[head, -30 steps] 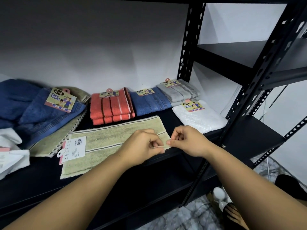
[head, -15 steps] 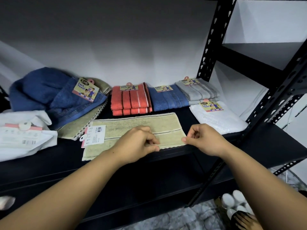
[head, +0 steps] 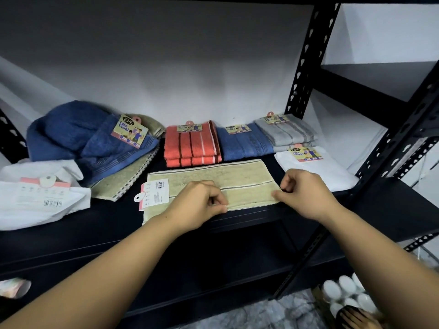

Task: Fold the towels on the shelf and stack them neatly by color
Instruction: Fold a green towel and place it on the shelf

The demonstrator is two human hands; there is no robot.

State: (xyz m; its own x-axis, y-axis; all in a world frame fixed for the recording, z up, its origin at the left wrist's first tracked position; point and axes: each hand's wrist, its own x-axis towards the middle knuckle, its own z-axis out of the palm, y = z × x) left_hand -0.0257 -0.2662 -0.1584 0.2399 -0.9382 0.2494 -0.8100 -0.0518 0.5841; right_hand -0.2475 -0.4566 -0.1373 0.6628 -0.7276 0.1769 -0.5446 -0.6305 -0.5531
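A beige-green towel (head: 213, 179) lies flat on the black shelf (head: 71, 233), a white tag at its left end. My left hand (head: 197, 203) pinches its near edge around the middle. My right hand (head: 304, 193) pinches its near right corner. Behind it sit folded stacks: orange striped towels (head: 192, 146), a blue towel (head: 244, 144), grey towels (head: 287, 131) and a white towel (head: 313, 172). At the left, a blue towel (head: 78, 141) lies crumpled over another beige towel (head: 123, 184), beside a white towel (head: 38, 195).
A black upright post (head: 306, 55) stands behind the grey stack. A second black rack (head: 392, 138) adjoins on the right with bare boards. White round items (head: 344, 295) sit on the marble floor below right.
My hands have moved apart along the towel's near edge, the right one out to the corner. The view has shifted left and closer to the shelf.
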